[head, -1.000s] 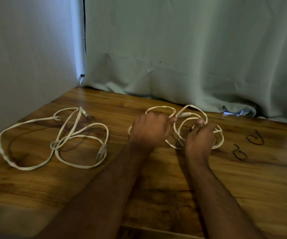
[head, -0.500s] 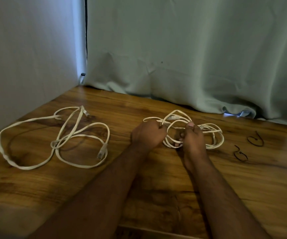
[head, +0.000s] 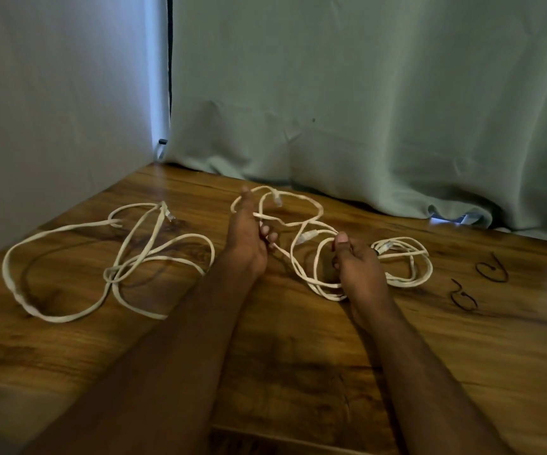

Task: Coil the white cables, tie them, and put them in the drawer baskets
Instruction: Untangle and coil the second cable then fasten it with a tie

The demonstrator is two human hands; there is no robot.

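White cable (head: 311,221), 1 of 2, lies partly looped on the wooden table (head: 298,349) near the curtain (head: 364,110), its loops spread between both hands. The left hand (head: 249,234) has its fingers curled round a strand at the cable's left side, with a loop passing behind the raised fingertip. The right hand (head: 357,264) pinches a bundle of loops between thumb and fingers; more loops lie on the table just right of it. The second white cable (head: 114,267) lies loose on the table, well left of both hands, untouched. 2 black ties (head: 475,284) lie on the table right of the loops.
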